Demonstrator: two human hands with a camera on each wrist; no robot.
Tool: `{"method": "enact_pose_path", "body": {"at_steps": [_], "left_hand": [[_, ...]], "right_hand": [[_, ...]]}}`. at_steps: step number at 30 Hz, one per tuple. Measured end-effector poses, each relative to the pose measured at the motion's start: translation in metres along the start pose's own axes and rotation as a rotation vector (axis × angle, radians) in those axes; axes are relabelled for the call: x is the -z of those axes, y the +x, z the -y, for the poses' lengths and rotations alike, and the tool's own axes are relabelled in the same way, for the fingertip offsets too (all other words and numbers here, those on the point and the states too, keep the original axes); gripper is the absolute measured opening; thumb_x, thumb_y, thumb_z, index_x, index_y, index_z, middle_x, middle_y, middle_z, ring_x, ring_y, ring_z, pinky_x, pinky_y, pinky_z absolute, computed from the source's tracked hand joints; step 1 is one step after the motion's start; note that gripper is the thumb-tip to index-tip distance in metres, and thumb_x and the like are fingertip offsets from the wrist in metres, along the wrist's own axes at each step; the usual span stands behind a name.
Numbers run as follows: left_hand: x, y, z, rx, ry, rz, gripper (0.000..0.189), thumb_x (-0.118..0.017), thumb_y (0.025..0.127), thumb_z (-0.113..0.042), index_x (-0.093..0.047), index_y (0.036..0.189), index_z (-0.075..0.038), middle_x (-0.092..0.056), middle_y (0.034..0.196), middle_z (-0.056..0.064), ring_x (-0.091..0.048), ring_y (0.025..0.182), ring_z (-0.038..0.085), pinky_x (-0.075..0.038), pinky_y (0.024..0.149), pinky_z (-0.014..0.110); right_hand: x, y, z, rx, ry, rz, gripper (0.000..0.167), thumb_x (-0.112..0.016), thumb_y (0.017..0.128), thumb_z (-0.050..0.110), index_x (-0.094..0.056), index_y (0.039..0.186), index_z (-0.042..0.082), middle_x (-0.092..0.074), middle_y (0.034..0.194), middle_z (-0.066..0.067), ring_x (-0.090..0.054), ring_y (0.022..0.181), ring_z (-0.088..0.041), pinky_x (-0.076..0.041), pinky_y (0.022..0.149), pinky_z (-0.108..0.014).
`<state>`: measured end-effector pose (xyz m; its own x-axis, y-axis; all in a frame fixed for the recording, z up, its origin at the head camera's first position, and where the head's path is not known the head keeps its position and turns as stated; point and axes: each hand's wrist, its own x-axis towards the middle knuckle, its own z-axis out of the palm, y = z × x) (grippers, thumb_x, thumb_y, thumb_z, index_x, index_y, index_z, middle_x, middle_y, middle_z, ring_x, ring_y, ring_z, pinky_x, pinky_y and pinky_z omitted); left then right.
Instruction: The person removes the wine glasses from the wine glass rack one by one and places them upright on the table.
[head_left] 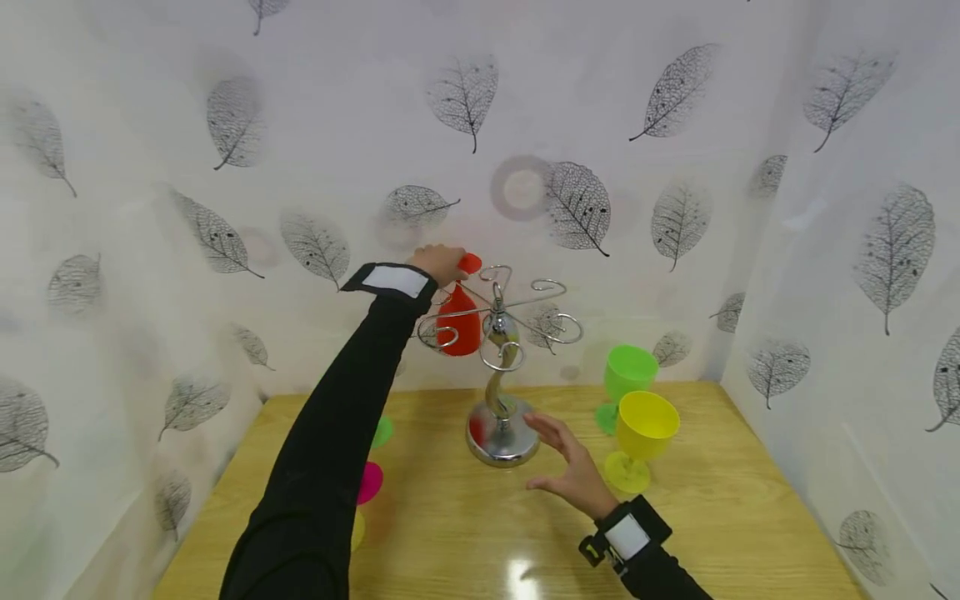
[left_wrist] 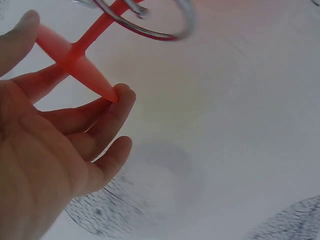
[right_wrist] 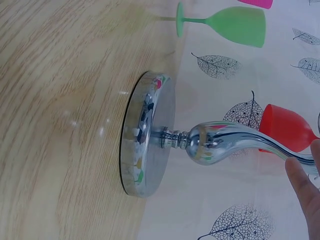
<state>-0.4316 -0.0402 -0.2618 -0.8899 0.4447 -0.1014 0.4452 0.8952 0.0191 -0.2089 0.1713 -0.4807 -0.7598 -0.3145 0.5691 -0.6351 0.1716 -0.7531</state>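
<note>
By the rim of its foot, my left hand [head_left: 438,263] grips a red plastic goblet [head_left: 459,327], thumb on one side and fingertips on the other in the left wrist view. The goblet hangs upside down, its stem beside a curled wire loop [left_wrist: 165,35] of the chrome glass rack [head_left: 501,446]. My right hand [head_left: 576,477] is lower, beside the rack's round base, thumb and fingers spread with nothing between them. In the right wrist view its fingertips [right_wrist: 296,172] overlap the curved chrome post [right_wrist: 215,142].
At the right of the wooden table [head_left: 720,517] stand a green goblet [head_left: 628,371] and a yellow goblet [head_left: 647,427]. Green, pink [head_left: 371,482] and yellow pieces show past my left sleeve. A leaf-patterned curtain [head_left: 360,100] closes off the back and sides.
</note>
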Motion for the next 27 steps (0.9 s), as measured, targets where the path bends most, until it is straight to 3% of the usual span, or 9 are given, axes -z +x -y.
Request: {"method": "enact_pose_path", "body": {"at_steps": [3, 7, 14, 20, 27], "left_hand": [[-0.003, -0.011, 0.01, 0.038, -0.041, -0.023, 0.049, -0.049, 0.098, -0.028, -0.039, 0.139, -0.006, -0.052, 0.136, 0.019, -0.049, 0.122, 0.04, -0.038, 0.102, 0.051], [-0.007, -0.024, 0.023, 0.05, -0.079, -0.072, 0.051, -0.047, 0.099, -0.028, -0.035, 0.142, -0.005, -0.051, 0.134, 0.024, -0.049, 0.12, 0.043, -0.039, 0.101, 0.053], [-0.019, -0.047, 0.043, 0.075, -0.047, -0.1, 0.052, -0.048, 0.098, -0.027, -0.036, 0.142, -0.003, -0.051, 0.13, 0.028, -0.049, 0.116, 0.047, -0.04, 0.097, 0.054], [-0.032, -0.071, 0.055, 0.08, -0.048, -0.083, 0.052, -0.049, 0.098, -0.025, -0.035, 0.142, -0.002, -0.051, 0.129, 0.028, -0.048, 0.116, 0.045, -0.04, 0.096, 0.054], [-0.043, -0.106, 0.053, 0.048, -0.06, -0.12, 0.054, -0.053, 0.095, -0.026, -0.038, 0.141, -0.002, -0.052, 0.127, 0.027, -0.049, 0.112, 0.043, -0.041, 0.093, 0.052]], "right_hand": [[0.0, -0.002, -0.002, 0.011, 0.014, 0.003, 0.085, -0.079, 0.061, -0.01, -0.035, 0.133, -0.013, -0.046, 0.132, -0.033, -0.045, 0.13, -0.005, -0.042, 0.104, -0.025], [-0.001, -0.003, -0.003, 0.013, 0.011, 0.007, 0.084, -0.079, 0.061, -0.009, -0.035, 0.133, -0.014, -0.045, 0.132, -0.034, -0.045, 0.13, -0.005, -0.044, 0.103, -0.027], [-0.002, -0.002, 0.001, -0.001, -0.007, 0.014, 0.083, -0.079, 0.064, -0.008, -0.034, 0.134, -0.013, -0.044, 0.133, -0.033, -0.045, 0.13, -0.005, -0.045, 0.101, -0.042], [-0.004, -0.003, -0.003, -0.016, 0.011, 0.016, 0.082, -0.078, 0.066, -0.006, -0.034, 0.135, -0.011, -0.044, 0.135, -0.032, -0.044, 0.13, -0.003, -0.043, 0.104, -0.029], [-0.007, -0.002, 0.001, -0.009, 0.01, 0.009, 0.081, -0.078, 0.066, -0.006, -0.035, 0.133, -0.013, -0.045, 0.133, -0.034, -0.044, 0.129, -0.002, -0.044, 0.103, -0.029]]}}
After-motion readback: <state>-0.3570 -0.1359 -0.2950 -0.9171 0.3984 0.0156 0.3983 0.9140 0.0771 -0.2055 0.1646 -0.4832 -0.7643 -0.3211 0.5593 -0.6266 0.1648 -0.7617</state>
